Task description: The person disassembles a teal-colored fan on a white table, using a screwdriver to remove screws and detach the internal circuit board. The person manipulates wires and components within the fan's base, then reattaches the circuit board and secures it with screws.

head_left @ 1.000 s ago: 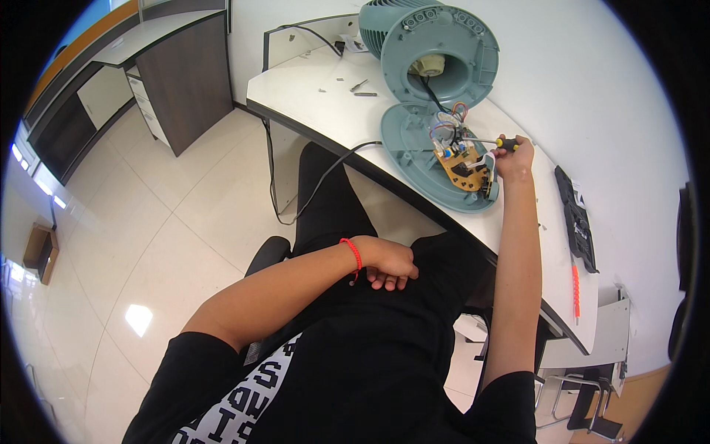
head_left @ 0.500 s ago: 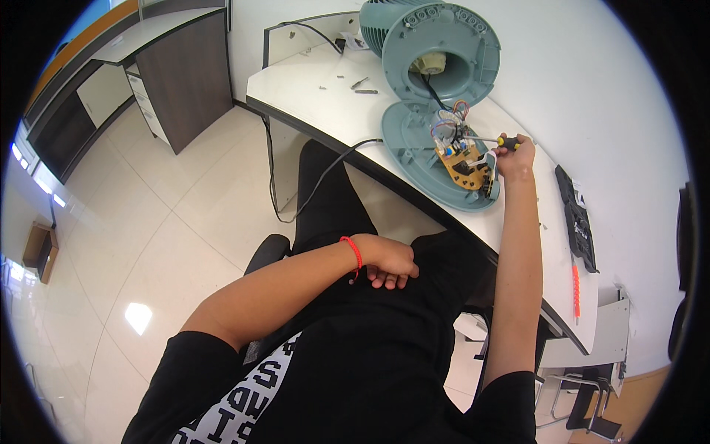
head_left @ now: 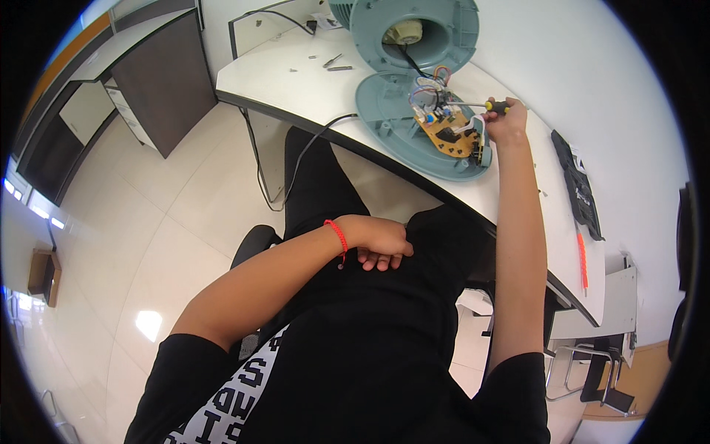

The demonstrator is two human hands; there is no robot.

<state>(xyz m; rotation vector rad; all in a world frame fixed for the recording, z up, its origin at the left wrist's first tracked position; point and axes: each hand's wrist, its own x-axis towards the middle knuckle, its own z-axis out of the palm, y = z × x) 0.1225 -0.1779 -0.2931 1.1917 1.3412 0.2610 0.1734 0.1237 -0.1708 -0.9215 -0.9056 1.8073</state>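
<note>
My right hand (head_left: 507, 123) is closed round the black and yellow handle of a screwdriver (head_left: 497, 107). The shaft points left, its tip among wires at the upper part of a tan circuit board (head_left: 448, 133). That board sits in a grey-green oval base cover (head_left: 384, 122), lying on the table. Coloured wires and a dark cable run from it up to a grey-green round housing (head_left: 362, 37), tipped on its side with its hollow toward me. My left hand (head_left: 381, 240), with a red bracelet at the wrist, rests on my lap, fingers loosely bent and holding nothing visible.
The white table (head_left: 296, 81) carries small loose tools (head_left: 339, 68) left of the housing. Toward its right edge lie a black tool pouch (head_left: 577, 185) and an orange-red rod (head_left: 582, 259). A black cable (head_left: 299, 163) hangs over the front edge. A desk (head_left: 166, 81) stands at left.
The whole view has shifted, so table and parts sit higher and further left. My right hand keeps the screwdriver at the board; the left stays on my lap.
</note>
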